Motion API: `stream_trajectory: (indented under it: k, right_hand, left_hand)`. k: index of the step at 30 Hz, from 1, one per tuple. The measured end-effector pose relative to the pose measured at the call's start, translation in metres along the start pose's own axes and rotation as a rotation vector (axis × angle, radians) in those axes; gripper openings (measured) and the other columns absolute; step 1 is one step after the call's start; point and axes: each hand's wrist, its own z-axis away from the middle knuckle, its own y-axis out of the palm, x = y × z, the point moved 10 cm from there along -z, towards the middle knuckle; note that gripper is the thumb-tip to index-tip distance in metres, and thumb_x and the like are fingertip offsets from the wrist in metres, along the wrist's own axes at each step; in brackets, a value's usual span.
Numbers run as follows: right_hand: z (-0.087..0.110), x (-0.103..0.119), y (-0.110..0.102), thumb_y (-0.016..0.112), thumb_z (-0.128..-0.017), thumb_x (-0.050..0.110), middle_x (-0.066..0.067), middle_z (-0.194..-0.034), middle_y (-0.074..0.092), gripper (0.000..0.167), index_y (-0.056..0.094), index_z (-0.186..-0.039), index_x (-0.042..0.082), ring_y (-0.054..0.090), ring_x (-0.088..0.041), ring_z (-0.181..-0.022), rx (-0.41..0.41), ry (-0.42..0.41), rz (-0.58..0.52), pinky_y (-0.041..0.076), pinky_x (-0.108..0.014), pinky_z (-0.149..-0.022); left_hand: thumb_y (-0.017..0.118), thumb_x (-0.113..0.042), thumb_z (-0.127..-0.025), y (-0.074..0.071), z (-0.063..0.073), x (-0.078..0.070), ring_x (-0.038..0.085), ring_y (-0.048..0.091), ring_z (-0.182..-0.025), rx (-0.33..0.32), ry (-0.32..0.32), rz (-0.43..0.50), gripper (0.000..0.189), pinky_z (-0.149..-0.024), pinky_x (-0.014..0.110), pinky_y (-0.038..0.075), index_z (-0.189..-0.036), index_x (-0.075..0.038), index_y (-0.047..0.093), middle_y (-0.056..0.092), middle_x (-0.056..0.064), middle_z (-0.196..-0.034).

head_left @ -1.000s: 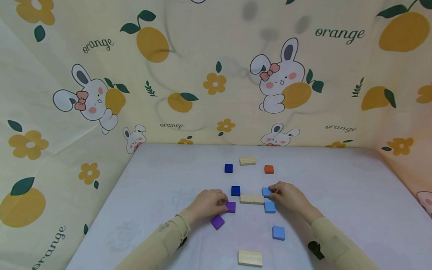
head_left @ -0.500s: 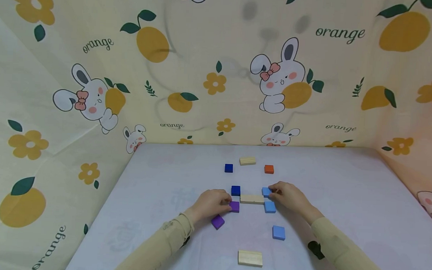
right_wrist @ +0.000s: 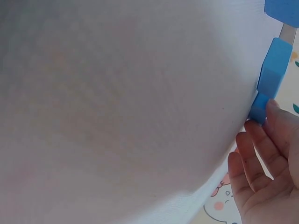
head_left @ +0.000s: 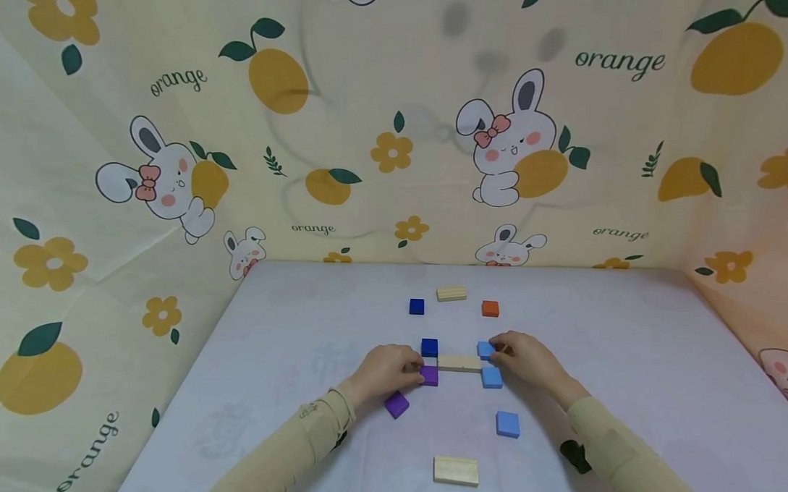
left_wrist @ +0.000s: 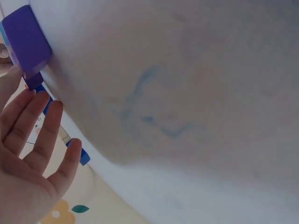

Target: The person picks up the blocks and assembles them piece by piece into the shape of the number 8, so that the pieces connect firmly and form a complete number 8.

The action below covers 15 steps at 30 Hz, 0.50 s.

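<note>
Purple block (head_left: 431, 376) pinched by left fingers (head_left: 412, 358), light-blue block (head_left: 484, 350) pinched by right fingers (head_left: 504, 340)

On the bench (head_left: 287, 322), as I see, the far plank (head_left: 452, 293) lies deepest — a bit before it, the far-left block (head_left: 417, 306) is at its left and the far-right block (head_left: 490, 309) at its right. At the corners of the middle plank (head_left: 459, 363) are the back-left block (head_left: 429, 347), the front-left block (head_left: 431, 377) in the left grip (head_left: 390, 369), the back-right block (head_left: 484, 350) in the right grip (head_left: 527, 355), and the front-right block (head_left: 491, 377). Nearer to the front lie a lone left block (head_left: 397, 405) and a lone right block (head_left: 508, 424), well apart — before them, in the middle, is the near plank (head_left: 455, 470).
</note>
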Motion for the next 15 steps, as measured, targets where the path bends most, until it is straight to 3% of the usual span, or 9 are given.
stream_trajectory:
  k: [15]
  right_hand:
    - [0.0017, 0.0035, -0.0017, 0.063, -0.087, 0.018, -0.005, -0.095, 0.068, 0.033, 0.061, -0.117, 0.002, 0.061, -0.017, -0.085, -0.018, -0.029, 0.001, 0.053, -0.039, -0.077]
  left_hand:
    - [0.067, -0.036, -0.083, -0.0001, 0.0006, 0.0036, 0.002, 0.061, -0.075, -0.009, -0.021, 0.035, 0.028, -0.067, 0.018, 0.046, -0.103, -0.016, 0.07, 0.071, -0.006, -0.093]
